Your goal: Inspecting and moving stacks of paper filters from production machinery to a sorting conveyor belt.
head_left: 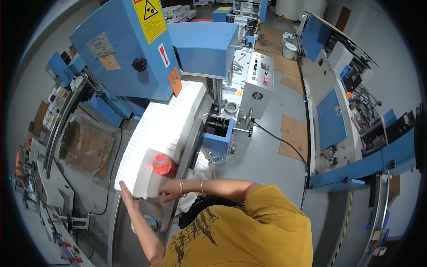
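While touching the near left corner of a long white row of folded sheets (pixel 149 129) with the left grip (pixel 126 191), held the right grip (pixel 170 191) just beside the same near end, fingers loosely bent. Could not tell how wide or narrow to call either grip, nor any contact between the right one and the sheets. Saw the row lying lengthwise in a metal channel (pixel 126 236), leading away to a large blue housing (pixel 115 62) with a yellow warning label (pixel 150 20) and an orange bracket (pixel 176 81). Found a red round-topped container (pixel 164 165) at the row's right side, just beyond the right grip; could not tell its exact footing. Noted a patterned round object (pixel 152 222) by the left forearm (pixel 147 233). Wore pale bands (pixel 182 188) at the right wrist and a yellow shirt (pixel 258 227). Saw farther off a grey control box (pixel 259 69) and, down to the left, a plastic-covered carton (pixel 86 149).
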`<state>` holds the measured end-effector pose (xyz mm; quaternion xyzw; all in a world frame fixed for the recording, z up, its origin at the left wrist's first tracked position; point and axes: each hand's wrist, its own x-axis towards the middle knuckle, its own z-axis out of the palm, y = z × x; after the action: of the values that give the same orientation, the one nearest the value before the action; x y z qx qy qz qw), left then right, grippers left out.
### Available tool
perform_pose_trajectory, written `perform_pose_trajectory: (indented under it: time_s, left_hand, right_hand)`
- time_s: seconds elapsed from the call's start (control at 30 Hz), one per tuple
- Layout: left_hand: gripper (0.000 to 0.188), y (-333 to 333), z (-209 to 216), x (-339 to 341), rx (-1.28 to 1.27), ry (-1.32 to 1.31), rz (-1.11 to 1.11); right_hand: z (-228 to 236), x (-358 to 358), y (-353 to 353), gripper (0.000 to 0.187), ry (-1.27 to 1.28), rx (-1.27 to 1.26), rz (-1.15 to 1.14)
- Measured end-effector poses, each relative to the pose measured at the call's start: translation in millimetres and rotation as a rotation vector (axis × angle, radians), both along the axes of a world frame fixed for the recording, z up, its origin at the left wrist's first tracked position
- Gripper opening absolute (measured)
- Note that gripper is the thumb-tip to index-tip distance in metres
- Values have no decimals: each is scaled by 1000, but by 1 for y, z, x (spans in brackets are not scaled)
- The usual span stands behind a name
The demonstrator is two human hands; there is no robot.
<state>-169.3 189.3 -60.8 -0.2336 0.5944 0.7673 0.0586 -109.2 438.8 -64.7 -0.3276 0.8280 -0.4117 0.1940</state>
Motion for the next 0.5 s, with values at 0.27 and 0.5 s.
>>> perform_pose_trajectory:
  time_s: [0.27, 0.5]
  left_hand:
    - [82, 9, 13, 20, -134, -34, 62]
    - [83, 5, 4, 20, -154, -2, 82]
  right_hand:
    - [2, 1, 1, 46, 22, 19, 4]
    - [3, 2, 1, 46, 25, 43, -4]
